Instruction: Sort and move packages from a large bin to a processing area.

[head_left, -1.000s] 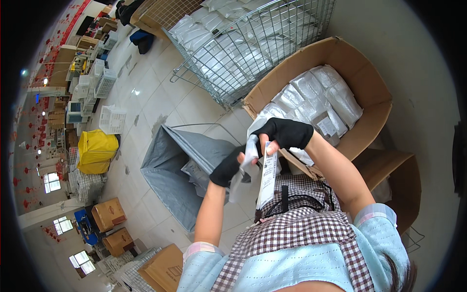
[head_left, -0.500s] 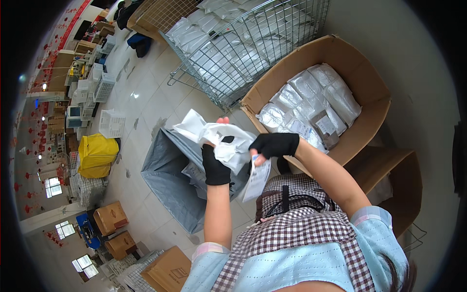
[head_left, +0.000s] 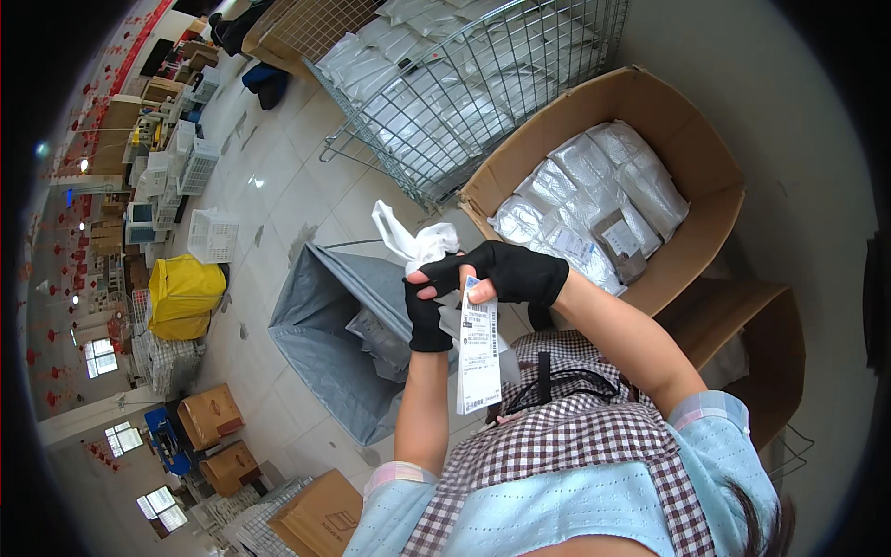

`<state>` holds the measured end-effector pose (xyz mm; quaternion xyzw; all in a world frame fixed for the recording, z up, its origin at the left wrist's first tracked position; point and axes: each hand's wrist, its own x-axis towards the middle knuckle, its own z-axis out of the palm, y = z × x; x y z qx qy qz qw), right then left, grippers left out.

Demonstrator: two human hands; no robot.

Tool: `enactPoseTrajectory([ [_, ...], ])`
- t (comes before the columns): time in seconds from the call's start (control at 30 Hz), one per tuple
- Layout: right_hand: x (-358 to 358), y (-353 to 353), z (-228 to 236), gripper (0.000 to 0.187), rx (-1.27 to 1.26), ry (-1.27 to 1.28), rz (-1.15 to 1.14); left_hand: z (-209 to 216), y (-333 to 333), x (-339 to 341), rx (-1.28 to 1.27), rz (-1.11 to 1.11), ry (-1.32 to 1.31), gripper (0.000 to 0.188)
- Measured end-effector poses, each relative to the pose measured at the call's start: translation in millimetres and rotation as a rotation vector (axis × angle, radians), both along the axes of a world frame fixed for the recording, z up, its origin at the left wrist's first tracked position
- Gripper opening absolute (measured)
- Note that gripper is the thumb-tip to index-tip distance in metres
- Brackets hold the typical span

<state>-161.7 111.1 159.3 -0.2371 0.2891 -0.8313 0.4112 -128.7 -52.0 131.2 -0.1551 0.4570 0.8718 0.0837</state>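
In front of my body, both hands meet in black fingerless gloves. My left hand (head_left: 426,311) is closed round a crumpled white plastic bag (head_left: 429,245), whose bunched end sticks out above the fingers. My right hand (head_left: 515,275) presses against the left one. Between its thumb and fingers it pinches a long white printed label (head_left: 478,367), which hangs down toward my apron. Some pale translucent wrapping shows behind the label, partly hidden. Just beneath my hands stands a grey fabric bin (head_left: 320,343) with clear plastic packages (head_left: 373,336) inside.
A cardboard box (head_left: 710,167) at the right holds bubble-wrapped packages (head_left: 603,200). Behind it stands a wire cage (head_left: 445,121) full of white parcels. Another open cardboard box (head_left: 775,343) is beside me. A yellow bag (head_left: 186,297) and white crates (head_left: 213,237) stand across the floor at left.
The spread white bag is now bunched up in my left hand. My right hand has moved left against it, and the label hangs more upright and flat.
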Motion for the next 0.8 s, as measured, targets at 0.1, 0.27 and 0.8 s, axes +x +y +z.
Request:
enactPoseTrajectory([
  [0.1, 5, 1, 0, 0.046, 0.057, -0.020, -0.006, -17, -13, 11, 0.037, -0.130, -0.094, 0.032],
  [0.27, 11, 17, -37, 0.063, 0.087, -0.220, -0.187, -7, -11, 1, 0.168, 0.243, -0.287, 0.027],
  [0.8, 2, 8, -8, 0.027, -0.151, -0.200, -0.080, -17, 2, 3, 0.275, 0.214, -0.019, 0.043],
])
